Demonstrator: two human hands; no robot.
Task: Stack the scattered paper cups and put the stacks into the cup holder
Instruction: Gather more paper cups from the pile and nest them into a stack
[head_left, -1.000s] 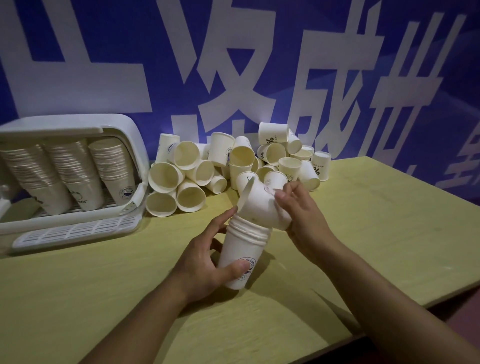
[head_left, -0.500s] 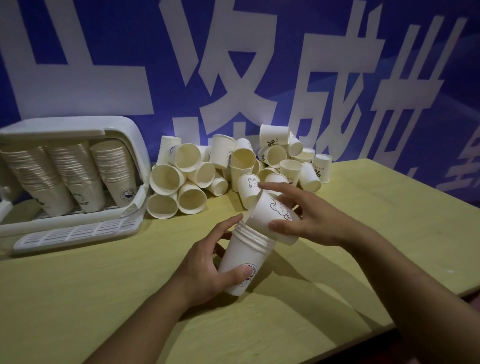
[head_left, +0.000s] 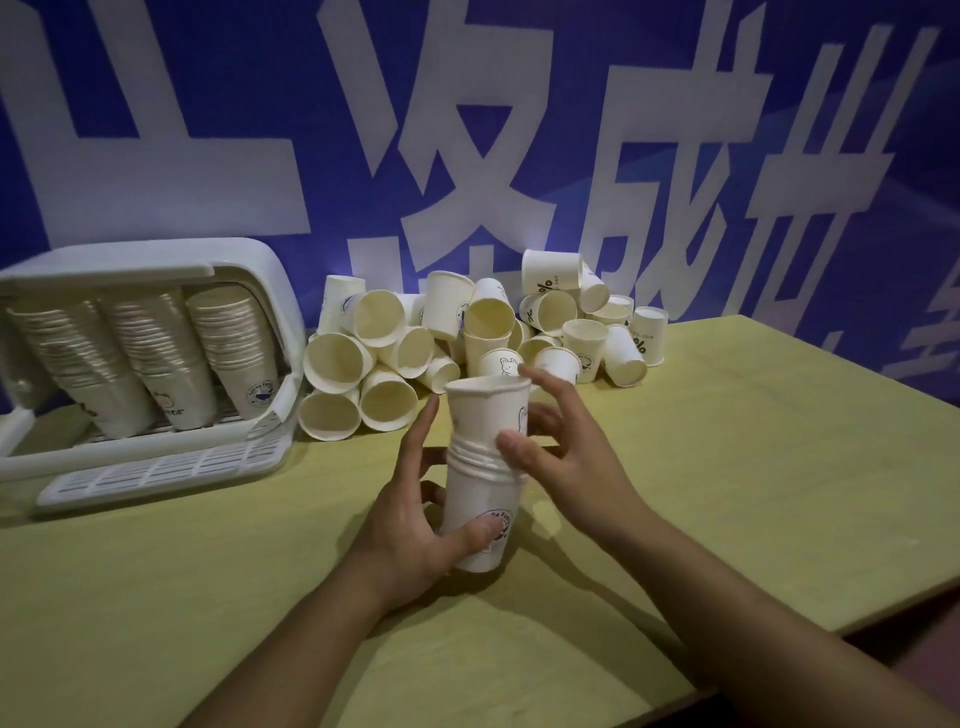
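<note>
The left hand (head_left: 410, 525) grips a stack (head_left: 480, 512) of paper cups near the middle of the table (head_left: 727, 467). Its thumb curls across the front of the lowest cup, over the printed logo, and its fingers wrap round the back, the index finger reaching up along the left side. The stack stands nearly upright, mouths up, with a band of rolled rims showing about halfway up. Whether its base rests on the table or hangs just above it is hard to tell.

The top cup (head_left: 488, 410) sits in the stack, only partly sunk, so most of its wall stands above the rims. The right hand (head_left: 561, 457) holds this cup from the right, fingers loosely curled round its far side and the thumb pressing near its lower edge, just above the rims.

Behind the hands, a pile (head_left: 467, 332) of loose cups lies against the blue banner (head_left: 260, 130) with large white characters. Many cups lie on their sides with their mouths toward the camera; a few stand upright or upside down at the right end.

At far left stands the white holder (head_left: 156, 260), lid raised. Inside it 3 stacks (head_left: 150, 353) lean side by side, mouths up and tilted back. A slotted tray (head_left: 156, 470) juts out at its front. The holder stands well apart from the hands.
</note>
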